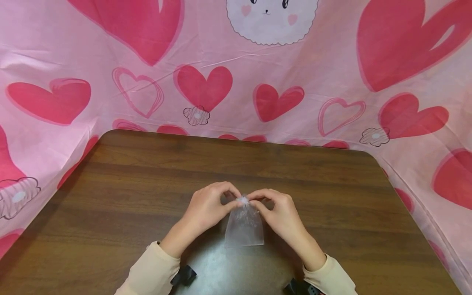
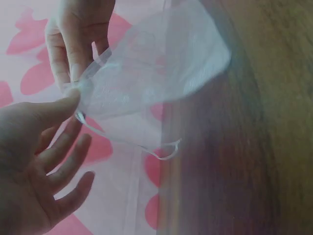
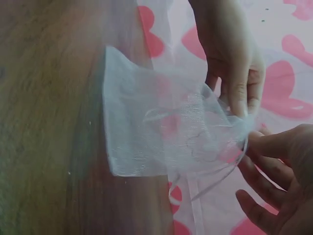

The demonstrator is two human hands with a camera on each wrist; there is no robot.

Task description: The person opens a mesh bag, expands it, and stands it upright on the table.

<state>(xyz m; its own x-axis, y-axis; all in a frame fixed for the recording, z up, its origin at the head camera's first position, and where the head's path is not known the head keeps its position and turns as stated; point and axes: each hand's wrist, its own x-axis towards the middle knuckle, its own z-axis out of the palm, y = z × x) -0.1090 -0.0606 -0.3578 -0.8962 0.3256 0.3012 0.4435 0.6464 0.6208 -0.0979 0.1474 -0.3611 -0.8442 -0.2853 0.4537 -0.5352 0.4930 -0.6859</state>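
A sheer white mesh bag (image 1: pixel 244 229) hangs between the two hands, its neck gathered into folds at the top. My left hand (image 1: pixel 211 205) pinches the gathered neck from the left between thumb and fingers, and my right hand (image 1: pixel 281 211) pinches it from the right. In the left wrist view the bag (image 2: pixel 161 58) spreads out from the fingertips, with a thin white cord (image 2: pixel 132 143) looping below it. The right wrist view shows the bag's flat bottom edge and a cord (image 3: pixel 212 185) near the right fingers. Through the mesh, no contents can be made out clearly.
A brown wooden table (image 1: pixel 147 172) with rounded far corners lies under the hands. Pink cloth (image 1: pixel 243 78) printed with red hearts stands behind it and at both sides. Black devices (image 1: pixel 184 275) sit at both wrists beside cream sleeves (image 1: pixel 151 270).
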